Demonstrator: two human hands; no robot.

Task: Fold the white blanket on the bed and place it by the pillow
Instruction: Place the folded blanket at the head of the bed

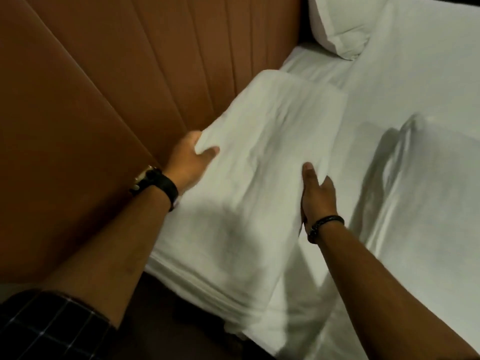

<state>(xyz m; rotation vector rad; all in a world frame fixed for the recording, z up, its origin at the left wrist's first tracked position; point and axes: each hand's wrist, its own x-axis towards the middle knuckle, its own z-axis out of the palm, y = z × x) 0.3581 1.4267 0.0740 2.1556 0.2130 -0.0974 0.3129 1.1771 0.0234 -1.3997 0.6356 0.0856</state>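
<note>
The white blanket [254,157] is a thick folded stack lying along the left edge of the bed [415,94], close to the brown padded wall. My left hand [192,162] grips its left side, thumb on top and fingers underneath. My right hand [315,193] holds its right edge, thumb pressed on the cloth, fingers tucked under it. A white pillow [340,24] lies at the top of the bed, a short way beyond the blanket's far end. The blanket's near end hangs over the bed's edge in layered folds.
A brown padded headboard wall [117,87] runs along the left. The white sheet on the right has long creases [389,178]. Dark floor [168,320] shows below the bed's near edge. A dark checked sleeve [46,328] is at the bottom left.
</note>
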